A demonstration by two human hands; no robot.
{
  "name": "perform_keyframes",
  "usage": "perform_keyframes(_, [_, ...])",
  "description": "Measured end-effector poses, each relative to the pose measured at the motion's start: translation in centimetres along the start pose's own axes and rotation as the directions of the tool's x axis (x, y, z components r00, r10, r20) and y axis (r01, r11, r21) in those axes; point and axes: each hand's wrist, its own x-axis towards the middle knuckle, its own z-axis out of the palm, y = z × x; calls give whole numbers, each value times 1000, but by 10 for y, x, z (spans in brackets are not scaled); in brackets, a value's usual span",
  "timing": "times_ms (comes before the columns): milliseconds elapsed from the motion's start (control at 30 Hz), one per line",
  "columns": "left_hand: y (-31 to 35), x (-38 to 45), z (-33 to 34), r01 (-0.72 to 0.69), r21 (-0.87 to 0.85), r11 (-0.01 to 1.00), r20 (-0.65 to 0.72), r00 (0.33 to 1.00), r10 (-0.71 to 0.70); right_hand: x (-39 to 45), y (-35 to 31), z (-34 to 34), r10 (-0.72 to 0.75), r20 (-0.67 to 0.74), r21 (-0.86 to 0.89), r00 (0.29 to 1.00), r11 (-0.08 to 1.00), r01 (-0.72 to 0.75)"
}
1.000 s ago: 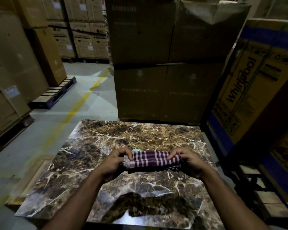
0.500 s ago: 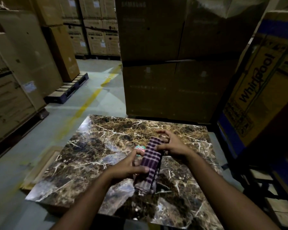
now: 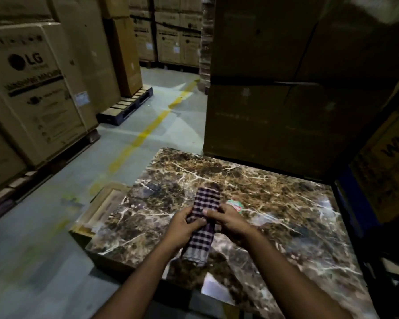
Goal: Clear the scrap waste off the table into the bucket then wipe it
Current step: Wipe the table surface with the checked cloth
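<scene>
Here both hands, left [image 3: 184, 223] and right [image 3: 228, 221], pinch the folded checked cloth [image 3: 203, 217], its long axis pointing away.

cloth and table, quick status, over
Left hand and right hand both grip the folded checked cloth above the marble table. One small green-and-red scrap on the table beside the right hand. No bucket in view.

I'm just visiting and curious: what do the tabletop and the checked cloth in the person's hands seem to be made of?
The tabletop looks like polished brown marble or a marble-look laminate: white veins and glossy reflections. The checked cloth seems soft woven fabric, likely cotton: it folds and drapes limply between the left hand and right hand.
</scene>
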Motion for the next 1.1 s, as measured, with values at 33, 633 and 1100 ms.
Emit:
perform_keyframes(33, [-3,-3,-14,-12,17,1000,-10,1000,12,7,3,13,-12,-48,-15,999,1000,11])
perform_keyframes(633, [-44,7,-267,151,-177,973,-336,920,-204,214,-18,185,189,-2,-140,982,972,-187])
perform_keyframes(1100, [-91,70,-403,249,-99,964,-810,543,-223,405,13,301,173,-33,-625,984,765,-155])
